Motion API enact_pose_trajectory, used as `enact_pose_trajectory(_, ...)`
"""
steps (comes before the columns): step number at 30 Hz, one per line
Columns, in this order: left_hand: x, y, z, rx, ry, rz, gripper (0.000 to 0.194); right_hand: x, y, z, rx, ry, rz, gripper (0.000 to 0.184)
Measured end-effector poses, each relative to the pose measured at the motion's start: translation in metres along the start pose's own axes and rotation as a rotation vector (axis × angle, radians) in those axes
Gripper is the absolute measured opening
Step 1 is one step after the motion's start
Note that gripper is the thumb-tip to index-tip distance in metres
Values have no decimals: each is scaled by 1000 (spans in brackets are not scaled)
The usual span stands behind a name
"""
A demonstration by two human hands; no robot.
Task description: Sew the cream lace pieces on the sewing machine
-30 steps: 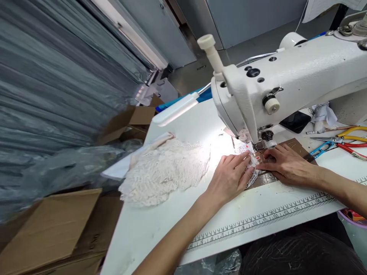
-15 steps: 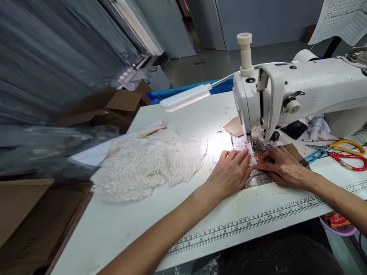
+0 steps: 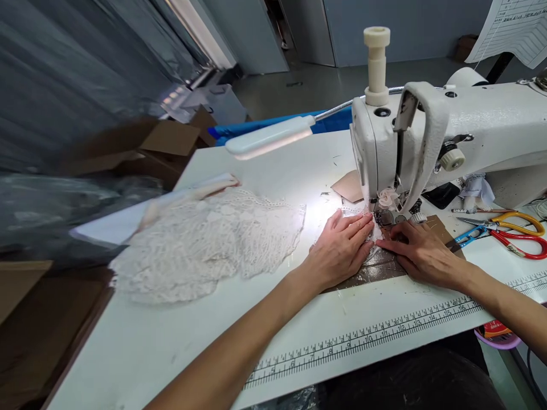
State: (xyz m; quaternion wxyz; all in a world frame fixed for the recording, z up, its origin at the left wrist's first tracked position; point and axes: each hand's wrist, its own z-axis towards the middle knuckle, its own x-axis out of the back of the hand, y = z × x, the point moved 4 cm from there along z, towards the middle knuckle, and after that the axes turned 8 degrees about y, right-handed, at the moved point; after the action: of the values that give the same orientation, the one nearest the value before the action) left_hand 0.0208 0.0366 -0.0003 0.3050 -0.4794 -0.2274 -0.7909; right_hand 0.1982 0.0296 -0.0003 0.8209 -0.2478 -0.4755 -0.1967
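A small white lace piece point(image 3: 376, 234) lies under the needle area of the white sewing machine point(image 3: 376, 148). My left hand point(image 3: 339, 250) rests flat on it, fingers stretched out toward the presser foot and hiding much of the lace. On the other side, my right hand point(image 3: 421, 250) has its fingers bent, with one fingertip touching the lace edge just beside the left fingers. Its grip is partly hidden. A pale fabric rosette point(image 3: 388, 197) hangs at the machine head. Beneath both hands is a shiny brown plate point(image 3: 384, 272).
A heap of white lace point(image 3: 205, 245) covers the left of the table point(image 3: 205, 336). Scissors point(image 3: 519, 242) and blue snips point(image 3: 468, 236) lie at the right. A lamp point(image 3: 269, 136) reaches over the tabletop. Cardboard boxes point(image 3: 171, 138) stand to the left; a printed ruler point(image 3: 363, 341) runs along the front edge.
The view has shifted slightly, so the machine appears larger and farther right. My left fingers lie flatter and nearer the presser foot. My right hand stays at the lace edge.
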Motion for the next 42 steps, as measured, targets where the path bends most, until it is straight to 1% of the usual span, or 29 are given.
enact_pose_trajectory(4,-1,-1,1,-15,40,5,40,-1,0,0,-12,-18,1,40)
enact_pose_trajectory(8,-2,-1,2,-25,50,-11,39,-1,0,1,-15,-33,-3,39)
enact_pose_trajectory(12,-1,-1,2,-26,34,-21,39,-1,0,0,-15,-15,6,39)
enact_pose_trajectory(19,0,-1,4,-17,-44,-37,42,-1,2,-1,-19,23,54,40)
enact_pose_trajectory(27,2,2,5,-16,-58,-12,44,2,1,0,4,78,74,41)
enact_pose_trajectory(34,0,2,4,-35,-4,77,41,1,5,-1,-15,53,114,44)
enact_pose_trajectory(38,3,6,6,-50,80,136,36,1,7,-2,5,74,138,43)
enact_pose_trajectory(42,5,11,8,-121,153,110,27,0,8,-2,-10,68,137,42)
